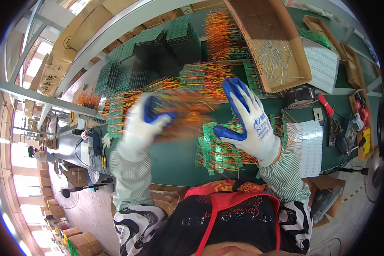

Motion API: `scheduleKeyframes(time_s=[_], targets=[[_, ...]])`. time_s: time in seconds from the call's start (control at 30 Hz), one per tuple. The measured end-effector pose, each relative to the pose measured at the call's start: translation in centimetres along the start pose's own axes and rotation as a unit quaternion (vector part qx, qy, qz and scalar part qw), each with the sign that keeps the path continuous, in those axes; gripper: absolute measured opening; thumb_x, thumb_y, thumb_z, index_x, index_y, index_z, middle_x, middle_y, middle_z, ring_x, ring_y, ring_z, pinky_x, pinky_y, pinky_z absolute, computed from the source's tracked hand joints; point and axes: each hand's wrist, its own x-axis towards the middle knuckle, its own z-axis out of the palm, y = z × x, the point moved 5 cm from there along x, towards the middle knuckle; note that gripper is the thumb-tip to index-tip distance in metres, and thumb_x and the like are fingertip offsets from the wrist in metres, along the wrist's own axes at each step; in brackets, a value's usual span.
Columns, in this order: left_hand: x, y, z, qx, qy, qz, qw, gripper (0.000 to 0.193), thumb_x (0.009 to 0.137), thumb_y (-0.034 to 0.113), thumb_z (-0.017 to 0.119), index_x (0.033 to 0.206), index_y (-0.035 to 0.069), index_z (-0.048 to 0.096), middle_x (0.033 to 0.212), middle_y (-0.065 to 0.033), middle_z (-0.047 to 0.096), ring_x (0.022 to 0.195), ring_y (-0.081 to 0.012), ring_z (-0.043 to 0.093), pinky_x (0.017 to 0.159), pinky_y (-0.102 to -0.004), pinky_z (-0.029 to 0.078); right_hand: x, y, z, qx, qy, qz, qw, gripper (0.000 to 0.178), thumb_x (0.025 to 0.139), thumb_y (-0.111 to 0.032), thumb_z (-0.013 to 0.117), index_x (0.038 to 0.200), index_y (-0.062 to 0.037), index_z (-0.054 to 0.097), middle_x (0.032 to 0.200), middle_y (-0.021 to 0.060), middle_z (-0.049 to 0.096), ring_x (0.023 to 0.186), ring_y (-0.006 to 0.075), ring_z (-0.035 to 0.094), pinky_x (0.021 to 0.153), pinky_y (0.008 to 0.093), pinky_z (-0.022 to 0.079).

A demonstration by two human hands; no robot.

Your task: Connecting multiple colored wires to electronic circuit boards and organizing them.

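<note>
My left hand, in a white glove with blue fingertips, is closed at the edge of a wired circuit board panel. Its orange wires are smeared by motion. My right hand, gloved the same way, has its fingers and thumb spread and holds nothing. Just below the right thumb lie green circuit boards with orange and red wires. Beyond both hands, more wired boards are laid in rows on the dark green bench.
Stacks of bare green boards stand at the back. A cardboard box of thin metal leads lies back right. A black round fan, a red-handled tool, white perforated sheets and a tool tray sit at right.
</note>
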Motion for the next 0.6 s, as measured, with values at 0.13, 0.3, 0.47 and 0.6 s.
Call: scheduleKeyframes(time_s=[0.13, 0.3, 0.47, 0.6], targets=[[-3.7, -3.0, 6.8, -0.233, -0.106, -0.114, 0.96, 0.044, 0.075, -0.005, 0.067, 0.116, -0.003, 0.05, 0.105, -0.0078, 0.06, 0.093, -0.0144, 0.058, 0.084, -0.0263, 0.048, -1.3, 2.7, 3.9, 0.239, -0.09, 0.074, 0.964, 0.064, 0.079, -0.033, 0.069, 0.133, -0.0065, 0.045, 0.124, 0.0179, 0.053, 0.115, 0.0334, 0.05, 0.097, 0.0393, 0.04], [-4.8, -5.1, 10.0, -0.305, -0.19, -0.117, 0.926, 0.054, 0.084, 0.008, 0.067, 0.131, -0.002, 0.042, 0.118, -0.0108, 0.056, 0.111, -0.0142, 0.05, 0.094, -0.0284, 0.042, -4.8, 6.0, 6.4, 0.279, -0.237, 0.198, 0.909, 0.037, 0.081, -0.028, 0.067, 0.108, -0.0034, 0.063, 0.094, 0.015, 0.066, 0.08, 0.026, 0.062, 0.075, 0.0321, 0.049], [-4.8, -8.5, 11.6, -0.318, -0.17, -0.122, 0.925, 0.049, 0.093, 0.029, 0.056, 0.13, -0.002, 0.046, 0.121, -0.0111, 0.056, 0.114, -0.0155, 0.049, 0.1, -0.0303, 0.037, -6.2, 5.0, 7.6, 0.313, -0.227, 0.186, 0.904, 0.039, 0.076, -0.024, 0.071, 0.107, -0.0022, 0.063, 0.098, 0.0146, 0.067, 0.087, 0.0237, 0.064, 0.079, 0.0324, 0.049], [-5.5, -10.5, 14.9, -0.381, -0.159, -0.157, 0.897, 0.042, 0.096, 0.027, 0.052, 0.125, -0.003, 0.052, 0.122, -0.0102, 0.057, 0.113, -0.0173, 0.051, 0.1, -0.0302, 0.037, -8.5, 6.8, 9.4, 0.301, -0.181, 0.233, 0.907, 0.048, 0.074, -0.024, 0.074, 0.114, -0.0025, 0.06, 0.104, 0.0145, 0.066, 0.096, 0.0268, 0.063, 0.085, 0.0334, 0.048]])
